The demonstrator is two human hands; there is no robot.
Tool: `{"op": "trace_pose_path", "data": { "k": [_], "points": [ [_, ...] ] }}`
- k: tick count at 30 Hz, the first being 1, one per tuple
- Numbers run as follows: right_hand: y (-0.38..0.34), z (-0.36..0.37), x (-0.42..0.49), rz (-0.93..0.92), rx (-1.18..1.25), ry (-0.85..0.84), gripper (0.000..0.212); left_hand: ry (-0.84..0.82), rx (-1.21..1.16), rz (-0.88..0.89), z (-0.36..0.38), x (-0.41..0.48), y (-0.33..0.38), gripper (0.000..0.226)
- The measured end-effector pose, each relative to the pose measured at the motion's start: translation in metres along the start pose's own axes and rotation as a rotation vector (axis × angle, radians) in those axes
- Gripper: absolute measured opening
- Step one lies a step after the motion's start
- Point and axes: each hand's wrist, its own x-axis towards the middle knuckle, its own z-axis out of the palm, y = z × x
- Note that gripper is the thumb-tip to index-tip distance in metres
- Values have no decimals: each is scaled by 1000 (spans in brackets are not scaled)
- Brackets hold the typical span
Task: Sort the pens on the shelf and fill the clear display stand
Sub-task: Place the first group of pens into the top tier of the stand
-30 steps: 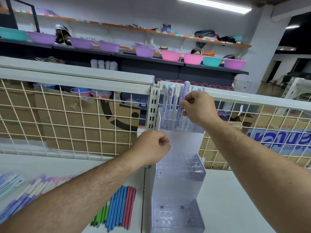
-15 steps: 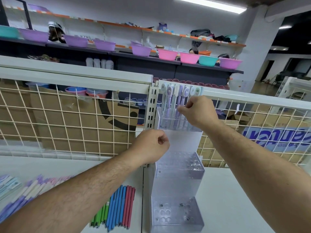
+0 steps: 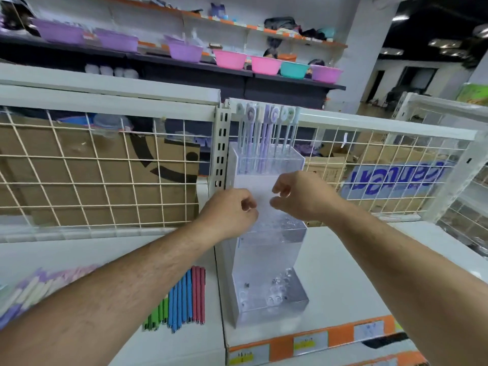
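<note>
Left grip (image 3: 232, 210), right grip (image 3: 297, 197) face one three-tier stand (image 3: 266, 257).

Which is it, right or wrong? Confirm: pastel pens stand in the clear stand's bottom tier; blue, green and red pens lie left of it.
Wrong: the head view shows the pastel pens in the top tier of the clear stand. The rest holds.

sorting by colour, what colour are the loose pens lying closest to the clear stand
Those pens are pink; head view.

I count maybe seven upright pens (image 3: 264, 133); lying flat: three green pens (image 3: 155, 313), four blue pens (image 3: 181, 299), three pink pens (image 3: 198, 294).
</note>
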Motion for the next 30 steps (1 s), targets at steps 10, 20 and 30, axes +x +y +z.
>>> {"op": "trace_pose_path", "data": {
  "k": [10,20,30],
  "points": [
    [-14,23,-31,-72,137,0,27,69,9,-79,-19,-47,-1,10],
    [-61,60,-78,-328,209,-140,25,200,81,-311,-37,-143,-7,6],
    [-139,95,-106,-514,223,-239,33,304,100,-492,-76,-228,-41,3]
  ]
}}
